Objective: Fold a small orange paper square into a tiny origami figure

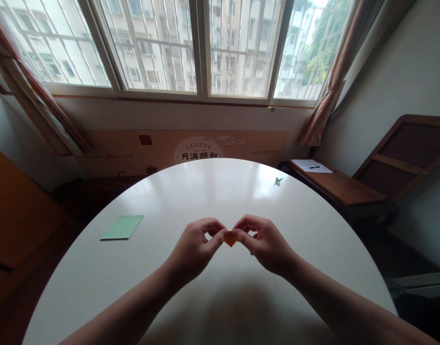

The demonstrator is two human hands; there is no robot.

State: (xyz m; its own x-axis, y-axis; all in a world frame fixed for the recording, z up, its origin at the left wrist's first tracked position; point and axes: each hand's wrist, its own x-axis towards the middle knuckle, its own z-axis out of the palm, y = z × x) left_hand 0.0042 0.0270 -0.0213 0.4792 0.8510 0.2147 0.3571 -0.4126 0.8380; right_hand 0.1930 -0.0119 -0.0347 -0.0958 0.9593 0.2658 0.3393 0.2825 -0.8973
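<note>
A small piece of folded orange paper (230, 238), pointed at its lower end, is held up between my two hands over the white table. My left hand (200, 247) pinches its left side between thumb and fingers. On the opposite side, my right hand (265, 244) grips it in the same kind of pinch. Parts of the paper's sides are covered by the fingertips. Off to the left lies a green square of paper (122, 227), flat on the tabletop. A tiny green folded paper figure (278, 181) rests near the far right edge.
The round white table (162, 191) fills the lower view. Beyond its right edge stands a wooden chair (349, 188) bearing a white sheet (306, 165) and a pen (315, 167). A printed panel (241, 143) and barred windows (155, 52) are behind.
</note>
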